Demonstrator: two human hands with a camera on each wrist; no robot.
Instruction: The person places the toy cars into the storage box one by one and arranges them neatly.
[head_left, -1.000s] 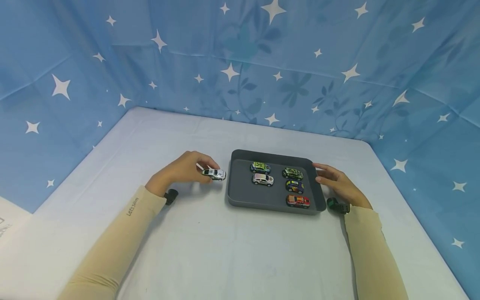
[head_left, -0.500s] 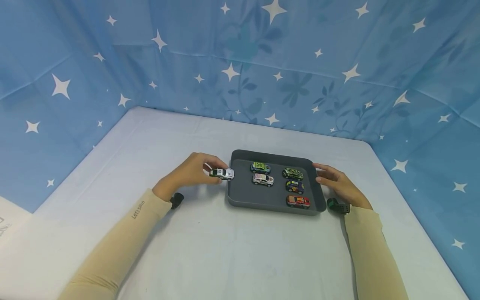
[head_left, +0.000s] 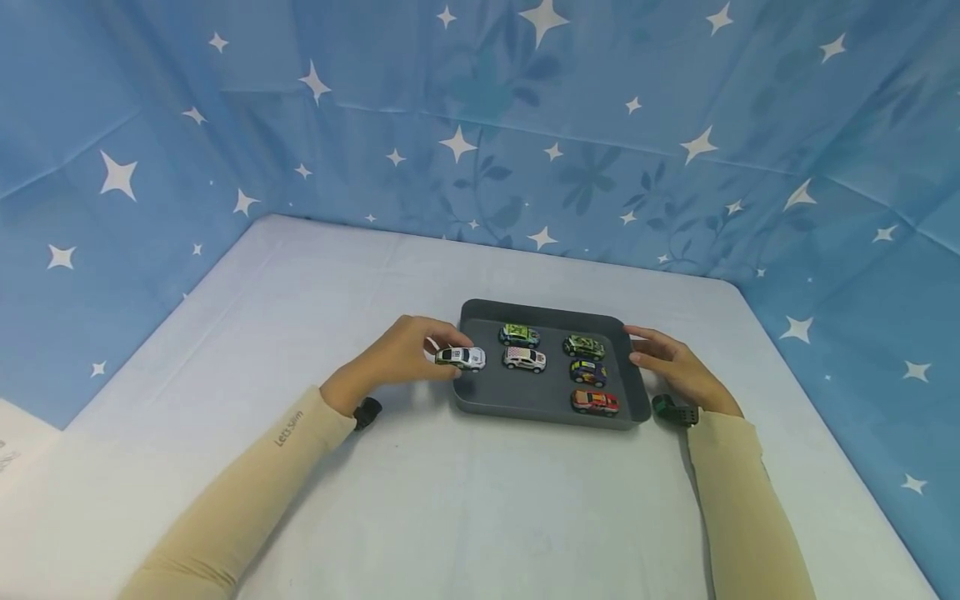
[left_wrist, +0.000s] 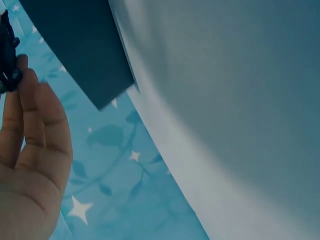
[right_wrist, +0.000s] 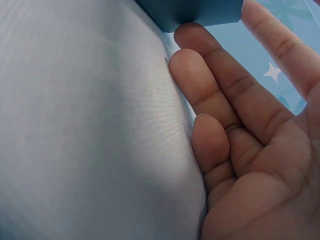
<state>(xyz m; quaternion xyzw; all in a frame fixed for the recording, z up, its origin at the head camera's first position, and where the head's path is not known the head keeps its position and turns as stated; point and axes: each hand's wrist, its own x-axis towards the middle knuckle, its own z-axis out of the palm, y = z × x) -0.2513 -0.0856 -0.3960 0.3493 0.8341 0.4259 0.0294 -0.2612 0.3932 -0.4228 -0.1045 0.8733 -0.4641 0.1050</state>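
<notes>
My left hand [head_left: 408,350] pinches a white toy car [head_left: 461,358] between thumb and fingers, over the left rim of a dark grey tray [head_left: 517,411]. In the left wrist view the car [left_wrist: 7,57] appears as a dark shape at the fingertips. Relaxed fingers of my right hand [head_left: 678,371] rest against the tray's right wall from outside. Inside the tray sit a green-yellow car [head_left: 519,335], a white-pink car [head_left: 525,359], a camouflage car [head_left: 584,347], a purple-blue car [head_left: 588,372] and a red-orange car [head_left: 595,402].
A white cloth [head_left: 420,508] covers the table. Blue curtains [head_left: 360,150] with white stars stand behind and at both sides. Each wrist wears a small dark camera, such as the right one [head_left: 673,411].
My left hand has carried the white toy car rightwards, from beside the tray to over its left edge. My right hand and the tray have stayed in place.
</notes>
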